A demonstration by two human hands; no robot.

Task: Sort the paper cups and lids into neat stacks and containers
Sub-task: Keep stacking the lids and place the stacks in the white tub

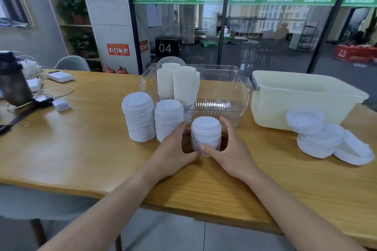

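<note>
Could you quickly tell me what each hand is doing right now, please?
Left hand: cupped around the short lid stack.
Right hand: cupped around the same stack.

Wooden table (71, 149) under the fingers, dark bottle (14, 81) far left of the fingers, white charger box (59, 76) and cables (55, 89) beside it, grey chair (72, 63) behind, potted plants (81, 44) on shelves, red fire extinguishers (116, 70) beyond, glass wall (265, 26) ahead.
</note>
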